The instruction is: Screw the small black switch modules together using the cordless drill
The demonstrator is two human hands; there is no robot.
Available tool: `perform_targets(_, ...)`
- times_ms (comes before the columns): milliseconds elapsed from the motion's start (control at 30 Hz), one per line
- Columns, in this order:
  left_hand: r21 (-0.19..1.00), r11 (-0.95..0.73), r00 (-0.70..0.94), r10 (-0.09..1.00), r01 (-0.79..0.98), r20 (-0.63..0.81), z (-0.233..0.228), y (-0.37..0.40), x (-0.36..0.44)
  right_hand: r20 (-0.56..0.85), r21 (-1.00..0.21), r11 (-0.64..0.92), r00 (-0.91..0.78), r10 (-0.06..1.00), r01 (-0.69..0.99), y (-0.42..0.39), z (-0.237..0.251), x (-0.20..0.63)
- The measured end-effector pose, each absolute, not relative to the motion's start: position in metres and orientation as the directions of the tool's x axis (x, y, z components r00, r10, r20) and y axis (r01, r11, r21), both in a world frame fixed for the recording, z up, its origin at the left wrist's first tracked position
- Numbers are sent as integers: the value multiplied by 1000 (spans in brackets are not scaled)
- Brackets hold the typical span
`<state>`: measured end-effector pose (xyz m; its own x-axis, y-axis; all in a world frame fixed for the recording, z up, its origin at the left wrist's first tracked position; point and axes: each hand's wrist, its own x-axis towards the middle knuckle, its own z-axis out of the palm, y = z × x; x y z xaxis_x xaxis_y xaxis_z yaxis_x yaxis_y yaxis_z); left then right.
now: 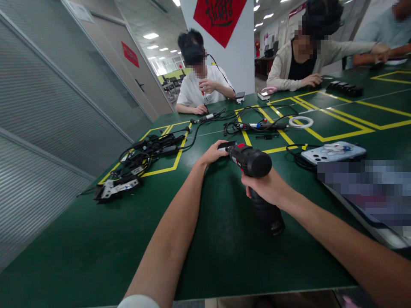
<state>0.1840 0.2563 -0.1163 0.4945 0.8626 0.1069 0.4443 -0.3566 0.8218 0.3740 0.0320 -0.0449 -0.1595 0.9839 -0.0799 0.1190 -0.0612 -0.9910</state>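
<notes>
My right hand [265, 186] is wrapped round the grip of a black cordless drill [255, 161] with red accents. The drill points away from me, and its front end is at a small dark, flat piece with a pale side [224, 145]. My left hand [214, 153] grips that piece from the left, low over the green table. The drill body partly covers the piece, so I cannot tell whether the bit touches it.
On the left lies a tangle of black cables and adapters [160, 147], with a metal bracket [118, 188] nearer. Ahead are a pen-like tool [257, 126] and a white ring [301, 122]. A phone [334, 152] rests at right. Several people sit across the green table [96, 252].
</notes>
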Motion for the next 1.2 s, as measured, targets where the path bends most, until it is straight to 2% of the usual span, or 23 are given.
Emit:
perform_targets(600, 848, -337, 510, 855, 409, 94, -118, 259, 183, -64, -994, -48, -166, 984, 99, 35, -52, 374)
perform_targets(1000, 838, -343, 509, 856, 425, 91, -116, 258, 183, -67, -990, -47, -152, 986, 133, 35, -51, 375)
perform_targets(1200, 817, -374, 512, 852, 440, 114, -117, 259, 182, -68, -994, -54, -151, 986, 95, 35, -52, 374)
